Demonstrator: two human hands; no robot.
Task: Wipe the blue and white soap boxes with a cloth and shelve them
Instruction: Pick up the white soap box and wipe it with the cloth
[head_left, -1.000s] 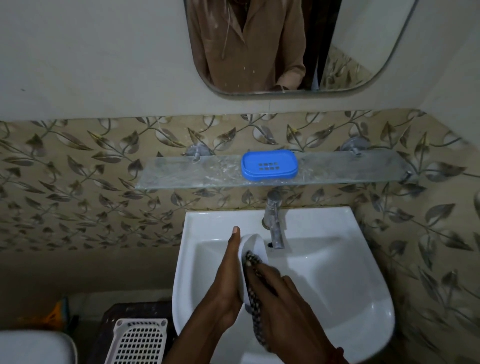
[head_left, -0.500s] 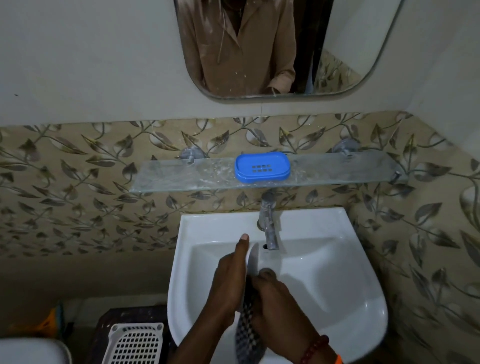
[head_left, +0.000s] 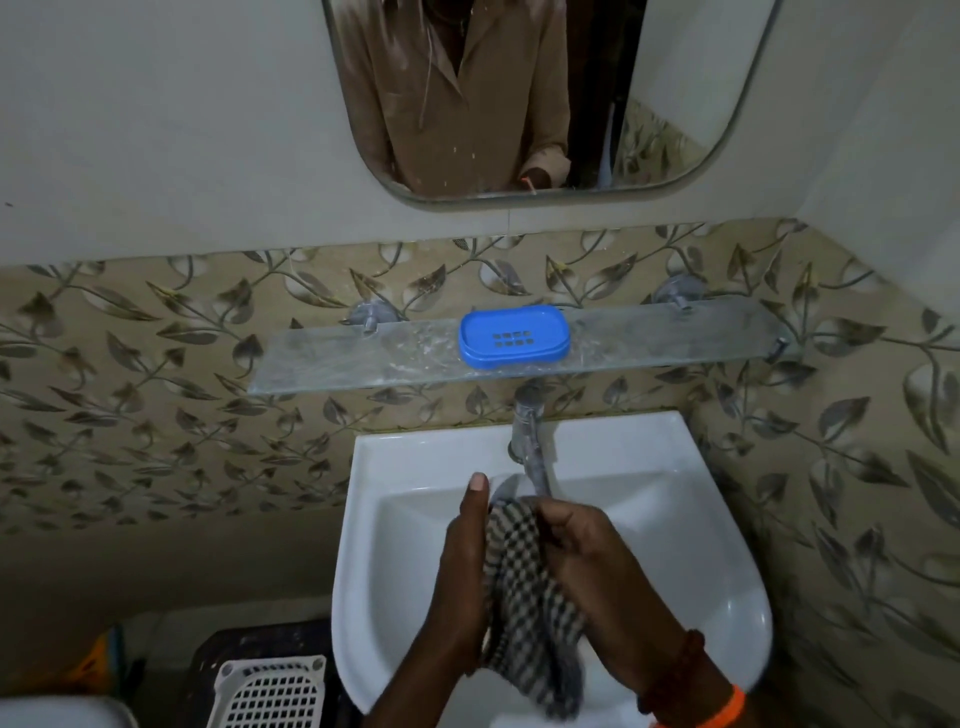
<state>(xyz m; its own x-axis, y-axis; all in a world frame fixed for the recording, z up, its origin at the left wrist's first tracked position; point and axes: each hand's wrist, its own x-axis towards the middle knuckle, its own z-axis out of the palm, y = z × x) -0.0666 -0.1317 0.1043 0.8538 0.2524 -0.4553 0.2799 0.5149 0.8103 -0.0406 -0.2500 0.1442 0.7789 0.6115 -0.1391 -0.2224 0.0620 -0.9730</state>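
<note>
The blue soap box (head_left: 513, 336) lies flat on the glass shelf (head_left: 332, 358) above the sink. Over the basin, my left hand (head_left: 460, 571) holds the white soap box (head_left: 503, 488) upright on edge; only its top end shows. My right hand (head_left: 587, 561) grips a black-and-white checked cloth (head_left: 530, 608) and presses it against the white box. The cloth covers most of the box and hangs down between my hands.
A metal tap (head_left: 530, 441) stands just behind my hands over the white sink (head_left: 675, 519). A mirror (head_left: 545, 93) hangs on the wall above the shelf. A white perforated basket (head_left: 265, 693) sits on a dark stool at lower left.
The cloth has spread over more of the white soap box, so less of the box shows. My right hand has slid along it, and the view has shifted slightly.
</note>
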